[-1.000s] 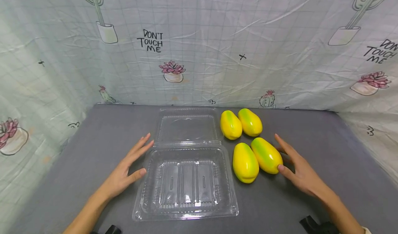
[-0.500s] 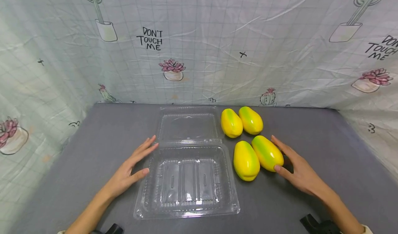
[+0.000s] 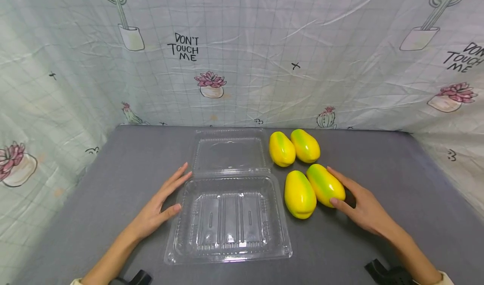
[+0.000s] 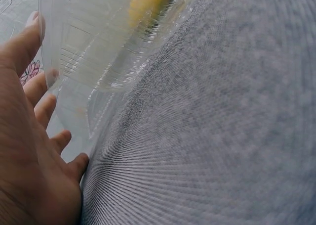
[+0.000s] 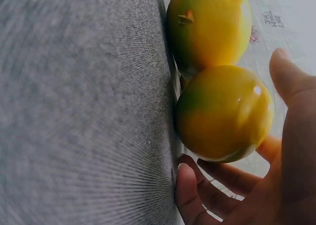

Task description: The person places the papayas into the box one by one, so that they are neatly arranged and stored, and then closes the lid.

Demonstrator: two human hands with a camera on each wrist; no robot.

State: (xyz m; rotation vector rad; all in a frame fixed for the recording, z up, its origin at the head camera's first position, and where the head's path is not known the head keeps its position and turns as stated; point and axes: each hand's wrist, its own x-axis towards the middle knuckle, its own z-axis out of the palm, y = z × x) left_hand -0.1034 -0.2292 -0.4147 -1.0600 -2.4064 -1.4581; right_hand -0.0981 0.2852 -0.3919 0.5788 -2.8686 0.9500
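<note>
Beside the clear plastic clamshell box [image 3: 228, 255], which lies unfolded with its lid [image 3: 228, 154] towards the back, is my left hand [image 3: 151, 215]. Its fingers are spread at the box's left edge and hold nothing. My right hand [image 3: 364, 207] reaches around the right side of a glossy yellow-green papaya [image 3: 325, 186]. The thumb overlaps the fruit's near end in the head view but stands apart from it in the right wrist view; the fingers lie along its far side. Another papaya [image 3: 300, 194] sits against its left side.
Behind them are two more papayas, a left one [image 3: 282, 149] and a right one [image 3: 305, 146], close together by the lid. A grey cloth [image 3: 382, 163] covers the table. A printed curtain [image 3: 245, 66] encloses the back and sides.
My right hand has moved left, closer around the nearest papaya. The left hand has shifted slightly right to the box edge. Box and fruit look unmoved.
</note>
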